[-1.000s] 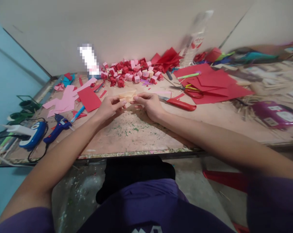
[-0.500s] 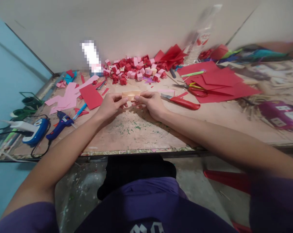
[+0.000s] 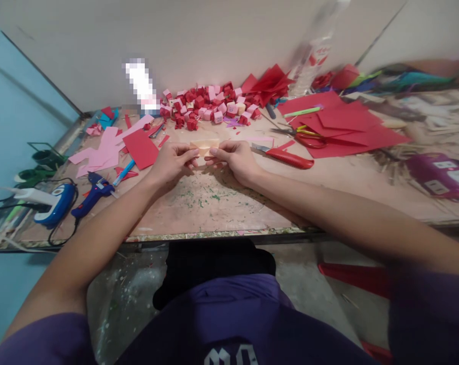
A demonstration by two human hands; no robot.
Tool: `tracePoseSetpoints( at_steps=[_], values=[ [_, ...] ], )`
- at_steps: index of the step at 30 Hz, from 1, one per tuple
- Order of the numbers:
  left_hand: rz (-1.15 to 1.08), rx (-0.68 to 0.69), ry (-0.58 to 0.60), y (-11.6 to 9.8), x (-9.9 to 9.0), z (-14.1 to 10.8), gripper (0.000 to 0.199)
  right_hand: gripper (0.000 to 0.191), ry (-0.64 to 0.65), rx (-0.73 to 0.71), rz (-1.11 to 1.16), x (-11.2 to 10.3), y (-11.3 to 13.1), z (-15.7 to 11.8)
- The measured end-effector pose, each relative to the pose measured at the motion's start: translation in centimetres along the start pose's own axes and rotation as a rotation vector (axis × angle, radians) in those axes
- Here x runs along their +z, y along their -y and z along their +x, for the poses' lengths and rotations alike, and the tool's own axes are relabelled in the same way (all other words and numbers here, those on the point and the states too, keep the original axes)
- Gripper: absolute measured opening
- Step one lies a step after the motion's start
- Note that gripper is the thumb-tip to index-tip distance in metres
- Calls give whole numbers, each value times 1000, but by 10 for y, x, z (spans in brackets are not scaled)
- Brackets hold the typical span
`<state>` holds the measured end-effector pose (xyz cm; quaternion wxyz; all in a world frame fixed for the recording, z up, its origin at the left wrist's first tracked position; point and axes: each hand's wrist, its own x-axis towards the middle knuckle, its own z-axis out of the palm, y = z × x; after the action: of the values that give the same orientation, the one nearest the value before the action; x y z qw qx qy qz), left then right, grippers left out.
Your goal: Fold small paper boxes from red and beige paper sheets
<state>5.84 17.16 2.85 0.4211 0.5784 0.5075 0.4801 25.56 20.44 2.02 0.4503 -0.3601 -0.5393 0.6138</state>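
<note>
A small piece of pale orange paper (image 3: 204, 145) is stretched between my two hands above the wooden tabletop (image 3: 210, 218). My left hand (image 3: 177, 158) pinches its left end between thumb and fingers. At the right end, my right hand (image 3: 233, 156) grips it the same way. Folds run across the paper between my thumbs. Behind it lies a heap of small red and pink paper cubes (image 3: 210, 106). A red-handled cutter (image 3: 290, 157) rests just right of my right hand, and a red card (image 3: 141, 149) lies left of my left hand.
A blue glue gun (image 3: 94, 192) and a blue power socket (image 3: 56, 205) are at the left, with cables. Red sheets (image 3: 347, 126) and scissors (image 3: 311, 140) lie at the right. A clear plastic bottle (image 3: 315, 58) stands behind; a purple packet (image 3: 440, 175) is far right.
The pale orange paper shows a slightly different fold between my thumbs, with more of it standing up. Both hands keep their hold, and the view has shifted slightly.
</note>
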Motion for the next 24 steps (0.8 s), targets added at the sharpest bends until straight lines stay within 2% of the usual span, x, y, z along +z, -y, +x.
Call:
tracePoseSetpoints(
  at_steps=[6, 9, 17, 21, 24],
  values=[
    [48, 38, -54, -2, 2, -1, 21, 15, -19, -6, -1, 3, 1, -2],
    [40, 39, -45, -1, 2, 0, 21, 14, -1, -5, 14, 3, 2, -2],
    [86, 100, 54, 4, -1, 2, 28, 22, 157, 28, -109, 1, 7, -3],
    [28, 17, 144, 3, 0, 0, 28, 26, 171, 24, -85, 3, 6, -5],
    [-30, -59, 153, 2, 2, -1, 25, 26, 183, 47, -85, 4, 7, -6]
  ],
)
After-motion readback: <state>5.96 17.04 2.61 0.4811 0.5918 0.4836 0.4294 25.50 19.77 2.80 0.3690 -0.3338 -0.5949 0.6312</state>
